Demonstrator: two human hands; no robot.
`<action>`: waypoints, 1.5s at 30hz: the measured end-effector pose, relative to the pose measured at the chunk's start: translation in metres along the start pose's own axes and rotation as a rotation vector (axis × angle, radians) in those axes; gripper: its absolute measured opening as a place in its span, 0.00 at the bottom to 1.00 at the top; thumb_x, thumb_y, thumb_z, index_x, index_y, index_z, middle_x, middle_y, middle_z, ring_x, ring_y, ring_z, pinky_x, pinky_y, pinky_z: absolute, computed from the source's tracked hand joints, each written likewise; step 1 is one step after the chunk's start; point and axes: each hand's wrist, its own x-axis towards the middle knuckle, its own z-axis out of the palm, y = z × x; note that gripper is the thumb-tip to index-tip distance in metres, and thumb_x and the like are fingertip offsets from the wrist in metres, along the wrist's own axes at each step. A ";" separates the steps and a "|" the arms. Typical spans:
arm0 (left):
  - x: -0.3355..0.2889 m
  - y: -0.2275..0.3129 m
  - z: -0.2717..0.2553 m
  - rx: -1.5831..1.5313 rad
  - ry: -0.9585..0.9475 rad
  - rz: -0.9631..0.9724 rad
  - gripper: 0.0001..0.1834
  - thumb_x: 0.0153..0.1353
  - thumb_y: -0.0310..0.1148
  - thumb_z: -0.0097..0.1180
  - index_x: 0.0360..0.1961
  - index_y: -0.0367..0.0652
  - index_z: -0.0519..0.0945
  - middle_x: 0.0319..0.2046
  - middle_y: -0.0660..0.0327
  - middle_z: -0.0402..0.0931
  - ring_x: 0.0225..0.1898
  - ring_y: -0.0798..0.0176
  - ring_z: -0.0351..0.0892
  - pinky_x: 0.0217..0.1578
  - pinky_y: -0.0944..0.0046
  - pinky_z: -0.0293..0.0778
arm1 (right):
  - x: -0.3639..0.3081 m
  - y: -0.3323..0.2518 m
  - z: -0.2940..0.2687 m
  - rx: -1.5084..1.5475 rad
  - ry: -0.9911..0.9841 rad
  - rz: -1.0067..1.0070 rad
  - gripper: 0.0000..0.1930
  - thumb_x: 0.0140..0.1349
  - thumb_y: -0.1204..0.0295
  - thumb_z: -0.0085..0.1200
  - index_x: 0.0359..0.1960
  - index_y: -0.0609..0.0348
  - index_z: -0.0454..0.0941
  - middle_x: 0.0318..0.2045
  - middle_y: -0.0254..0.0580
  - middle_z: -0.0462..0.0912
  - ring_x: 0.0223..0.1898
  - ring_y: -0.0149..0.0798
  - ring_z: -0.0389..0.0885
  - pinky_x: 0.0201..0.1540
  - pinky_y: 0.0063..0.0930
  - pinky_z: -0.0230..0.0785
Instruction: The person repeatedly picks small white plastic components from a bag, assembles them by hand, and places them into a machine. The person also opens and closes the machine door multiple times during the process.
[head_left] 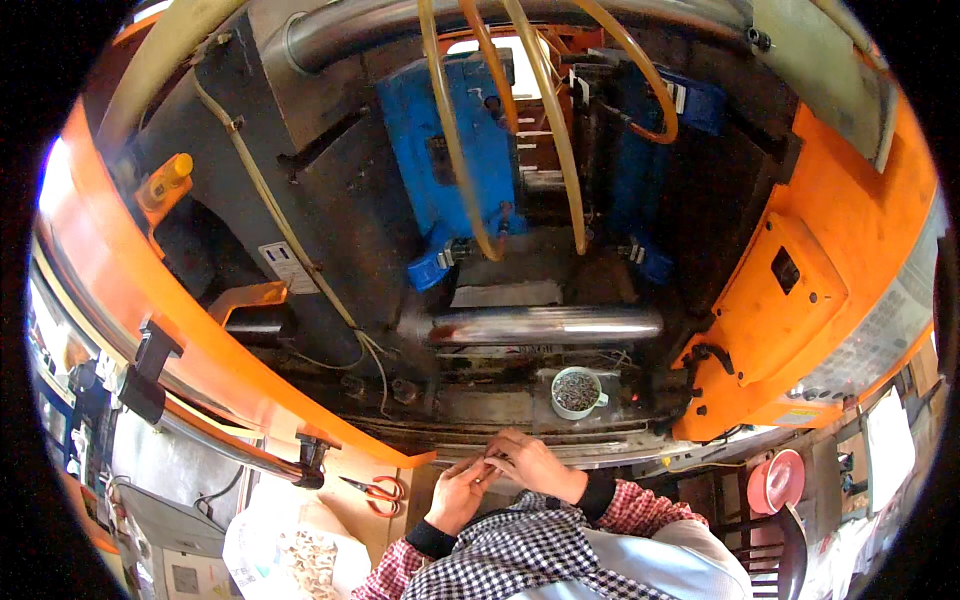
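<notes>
My left hand (456,500) and my right hand (535,468) meet in front of my body, just before the machine's front edge. Both have their fingers pinched together at the tips, and whatever lies between them is too small and hidden to name. Beyond my right hand, a white mug (562,404) full of small metal pieces stands on the machine's ledge. To the left of my left hand lie scissors (384,494) with red handles. A white bag (250,553) holding many small pale pieces (312,562) is at the lower left.
A thick chrome bar (550,325) crosses the machine beyond the mug. Two blue mould blocks (450,150) with hanging hoses (548,115) stand farther back. Orange panels (215,345) flank both sides. At the right are a pink basin (776,482) and a dark chair (790,550).
</notes>
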 end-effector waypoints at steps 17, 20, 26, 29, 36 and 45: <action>0.018 0.003 -0.013 0.018 0.065 0.085 0.06 0.63 0.28 0.48 0.35 0.36 0.75 0.34 0.59 0.73 0.33 0.65 0.69 0.39 0.64 0.66 | 0.042 0.002 -0.019 0.016 -0.018 -0.088 0.06 0.54 0.74 0.55 0.31 0.65 0.76 0.31 0.46 0.77 0.32 0.40 0.78 0.31 0.29 0.71; 0.020 0.008 0.000 0.000 0.206 0.127 0.09 0.65 0.31 0.47 0.32 0.36 0.74 0.28 0.62 0.71 0.30 0.67 0.68 0.33 0.69 0.64 | 0.113 0.030 -0.046 0.346 0.136 0.082 0.08 0.61 0.72 0.50 0.32 0.66 0.75 0.26 0.41 0.77 0.26 0.31 0.77 0.27 0.24 0.69; 0.005 0.007 0.013 0.391 0.215 0.130 0.11 0.64 0.34 0.46 0.30 0.38 0.74 0.24 0.65 0.70 0.27 0.70 0.67 0.29 0.70 0.64 | 0.303 0.120 -0.103 0.986 0.594 0.234 0.11 0.64 0.70 0.47 0.43 0.65 0.73 0.28 0.36 0.76 0.26 0.28 0.73 0.27 0.20 0.64; -0.001 -0.007 0.004 0.286 0.307 0.120 0.12 0.64 0.35 0.47 0.32 0.37 0.75 0.24 0.66 0.71 0.26 0.72 0.67 0.28 0.72 0.63 | 0.372 0.142 -0.108 1.102 0.702 0.290 0.10 0.62 0.70 0.52 0.40 0.64 0.73 0.29 0.34 0.76 0.27 0.28 0.73 0.29 0.21 0.65; -0.029 -0.009 0.014 0.278 0.451 0.134 0.10 0.64 0.35 0.48 0.30 0.40 0.74 0.21 0.68 0.70 0.23 0.74 0.67 0.24 0.74 0.64 | 0.440 0.187 -0.117 1.080 0.924 0.214 0.11 0.64 0.69 0.49 0.26 0.61 0.75 0.22 0.35 0.76 0.24 0.29 0.71 0.28 0.29 0.64; -0.051 -0.007 0.008 0.530 0.387 0.162 0.15 0.65 0.40 0.46 0.26 0.42 0.72 0.19 0.69 0.68 0.21 0.76 0.63 0.22 0.73 0.61 | 0.404 0.168 -0.130 0.235 1.296 0.123 0.15 0.64 0.66 0.47 0.36 0.71 0.76 0.31 0.50 0.80 0.30 0.42 0.75 0.36 0.34 0.67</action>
